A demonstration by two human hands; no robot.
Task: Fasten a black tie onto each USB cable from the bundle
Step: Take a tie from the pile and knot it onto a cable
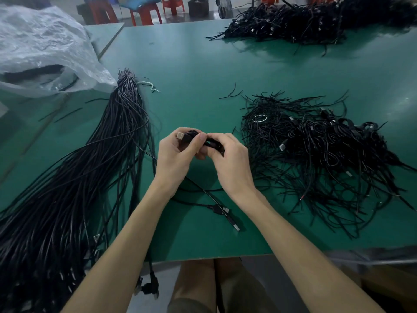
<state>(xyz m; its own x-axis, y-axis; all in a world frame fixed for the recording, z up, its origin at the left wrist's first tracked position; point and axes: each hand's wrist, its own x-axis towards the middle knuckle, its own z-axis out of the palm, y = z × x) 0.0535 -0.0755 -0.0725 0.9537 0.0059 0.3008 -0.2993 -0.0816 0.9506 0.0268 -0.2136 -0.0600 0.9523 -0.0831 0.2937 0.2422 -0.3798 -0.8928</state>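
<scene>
Head view | left hand (173, 154), right hand (231, 164) grip coiled USB cable (193, 133) | long axis crosswise | plug (180, 136) points up-left

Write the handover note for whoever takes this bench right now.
Left hand grips a coiled USB cable, plug up; right hand pinches the same coil. Whether a tie is on it cannot be told.
Bundle of straight cables lies at left; one loose cable lies by the near edge.
Done: coiled cables in the pile at right, among loose ties.
Left: the bundle.
</scene>
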